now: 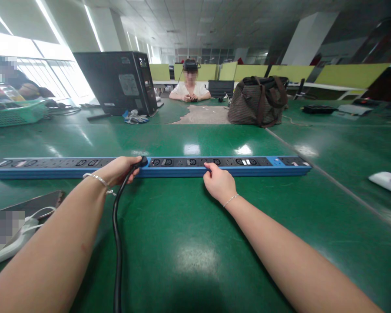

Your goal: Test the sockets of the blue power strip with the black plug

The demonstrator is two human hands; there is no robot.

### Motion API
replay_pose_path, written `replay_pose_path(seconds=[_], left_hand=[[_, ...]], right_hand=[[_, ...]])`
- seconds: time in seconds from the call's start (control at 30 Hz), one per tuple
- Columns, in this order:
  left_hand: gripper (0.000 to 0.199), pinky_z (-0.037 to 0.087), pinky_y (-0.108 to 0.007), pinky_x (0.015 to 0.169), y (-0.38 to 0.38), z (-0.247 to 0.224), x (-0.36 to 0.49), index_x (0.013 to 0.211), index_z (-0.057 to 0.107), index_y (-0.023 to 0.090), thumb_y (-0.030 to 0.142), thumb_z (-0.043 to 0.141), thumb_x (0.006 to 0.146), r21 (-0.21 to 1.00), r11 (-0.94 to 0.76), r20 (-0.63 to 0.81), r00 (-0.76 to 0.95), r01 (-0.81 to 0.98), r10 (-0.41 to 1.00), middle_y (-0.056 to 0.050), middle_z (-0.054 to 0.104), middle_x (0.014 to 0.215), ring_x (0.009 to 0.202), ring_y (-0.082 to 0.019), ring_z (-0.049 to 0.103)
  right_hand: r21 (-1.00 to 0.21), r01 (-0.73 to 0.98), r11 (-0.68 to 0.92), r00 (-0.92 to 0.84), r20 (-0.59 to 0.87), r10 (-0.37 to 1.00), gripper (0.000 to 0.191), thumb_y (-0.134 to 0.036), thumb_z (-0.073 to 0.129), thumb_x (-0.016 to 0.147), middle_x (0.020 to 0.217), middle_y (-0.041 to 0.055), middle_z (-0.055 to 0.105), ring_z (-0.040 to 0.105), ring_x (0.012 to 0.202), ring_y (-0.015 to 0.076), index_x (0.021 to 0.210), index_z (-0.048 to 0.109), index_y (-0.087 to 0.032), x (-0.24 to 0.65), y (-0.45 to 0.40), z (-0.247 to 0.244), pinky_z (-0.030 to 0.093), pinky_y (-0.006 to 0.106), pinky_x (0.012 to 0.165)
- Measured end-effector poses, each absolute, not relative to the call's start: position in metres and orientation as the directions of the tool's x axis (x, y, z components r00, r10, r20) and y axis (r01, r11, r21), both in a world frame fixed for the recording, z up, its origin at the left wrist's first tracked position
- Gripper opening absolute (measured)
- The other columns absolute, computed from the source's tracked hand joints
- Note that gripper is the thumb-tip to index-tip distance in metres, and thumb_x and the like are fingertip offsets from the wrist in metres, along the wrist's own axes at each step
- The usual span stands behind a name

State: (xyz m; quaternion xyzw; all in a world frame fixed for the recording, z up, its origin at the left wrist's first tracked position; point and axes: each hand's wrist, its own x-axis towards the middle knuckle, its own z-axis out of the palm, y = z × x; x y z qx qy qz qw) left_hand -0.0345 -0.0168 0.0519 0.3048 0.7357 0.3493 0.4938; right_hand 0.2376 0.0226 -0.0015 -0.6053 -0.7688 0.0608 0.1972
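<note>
A long blue power strip with black sockets on its top lies across the green table. From a round black fitting near its middle, a thick black power cord runs down toward me. My left hand is closed around the cord right at that fitting, its fingertips partly hidden. My right hand grips the strip's near edge to the right of the middle, thumb and forefinger at the rim and the other fingers curled under.
Behind the strip stand a black computer case, gloves and a brown bag. A person sits opposite. At left are a green basket and a white power strip; a white device lies at right.
</note>
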Motion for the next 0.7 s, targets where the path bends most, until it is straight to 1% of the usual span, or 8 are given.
replay_pose_path(seconds=[0.1, 0.2, 0.3, 0.4, 0.47, 0.53, 0.7], left_hand=[[0.027, 0.026, -0.017, 0.026, -0.017, 0.052, -0.035, 0.059, 0.042, 0.017, 0.035, 0.048, 0.079, 0.837, 0.544, -0.498, -0.324, 0.064, 0.804, 0.002, 0.041, 0.041, 0.028, -0.007, 0.033], [0.023, 0.026, -0.018, 0.025, -0.017, 0.049, -0.036, 0.06, 0.045, 0.017, 0.032, 0.051, 0.076, 0.858, 0.509, -0.46, -0.346, 0.064, 0.818, 0.001, 0.045, 0.043, 0.028, -0.007, 0.034], [0.029, 0.028, -0.018, 0.026, -0.017, 0.043, -0.035, 0.056, 0.046, 0.017, 0.036, 0.048, 0.077, 0.876, 0.47, -0.404, -0.366, 0.107, 0.838, 0.0, 0.044, 0.038, 0.028, -0.009, 0.036], [0.037, 0.03, -0.018, 0.029, -0.019, 0.037, -0.033, 0.053, 0.048, 0.016, 0.041, 0.044, 0.079, 0.871, 0.476, -0.392, -0.412, 0.122, 0.822, -0.002, 0.045, 0.036, 0.03, -0.01, 0.042], [0.036, 0.031, -0.018, 0.03, -0.019, 0.035, -0.033, 0.053, 0.049, 0.016, 0.041, 0.045, 0.079, 0.868, 0.482, -0.39, -0.441, 0.116, 0.808, -0.002, 0.047, 0.037, 0.031, -0.01, 0.044], [0.034, 0.031, -0.018, 0.031, -0.019, 0.033, -0.034, 0.054, 0.05, 0.015, 0.04, 0.047, 0.078, 0.878, 0.464, -0.374, -0.438, 0.117, 0.818, -0.001, 0.046, 0.037, 0.031, -0.009, 0.042], [0.034, 0.029, -0.018, 0.029, -0.02, 0.032, -0.037, 0.052, 0.047, 0.016, 0.04, 0.05, 0.075, 0.903, 0.418, -0.356, -0.37, 0.101, 0.858, 0.0, 0.043, 0.037, 0.03, -0.008, 0.037]], right_hand=[[-0.318, 0.911, 0.262, -0.199, 0.218, 0.955, 0.041, -0.028, 0.036, 0.085, 0.089, 0.0049, 0.071, 0.067, 0.083, 0.0233, 0.123, 0.054, -0.03, 0.238, 0.022, 0.0, 0.048, 0.033, 0.073], [-0.312, 0.915, 0.256, -0.199, 0.203, 0.959, 0.042, -0.028, 0.036, 0.086, 0.09, 0.005, 0.071, 0.066, 0.083, 0.0224, 0.124, 0.053, -0.029, 0.238, 0.021, 0.001, 0.048, 0.032, 0.073], [-0.308, 0.917, 0.254, -0.197, 0.203, 0.959, 0.042, -0.028, 0.036, 0.086, 0.089, 0.0049, 0.071, 0.067, 0.083, 0.0217, 0.124, 0.053, -0.029, 0.238, 0.021, 0.001, 0.048, 0.031, 0.073], [-0.305, 0.917, 0.258, -0.202, 0.201, 0.958, 0.042, -0.028, 0.036, 0.086, 0.09, 0.0046, 0.071, 0.066, 0.083, 0.0213, 0.125, 0.053, -0.029, 0.238, 0.021, 0.001, 0.048, 0.031, 0.074], [-0.308, 0.915, 0.262, -0.205, 0.206, 0.957, 0.042, -0.028, 0.036, 0.086, 0.091, 0.0044, 0.071, 0.066, 0.083, 0.0215, 0.124, 0.053, -0.03, 0.238, 0.021, 0.0, 0.048, 0.031, 0.074], [-0.312, 0.912, 0.267, -0.205, 0.217, 0.954, 0.042, -0.028, 0.036, 0.086, 0.09, 0.0041, 0.071, 0.066, 0.083, 0.022, 0.124, 0.053, -0.03, 0.239, 0.021, -0.001, 0.048, 0.032, 0.074], [-0.313, 0.913, 0.261, -0.198, 0.22, 0.955, 0.041, -0.028, 0.036, 0.086, 0.091, 0.0046, 0.071, 0.067, 0.083, 0.022, 0.123, 0.054, -0.029, 0.238, 0.021, -0.002, 0.048, 0.032, 0.074]])
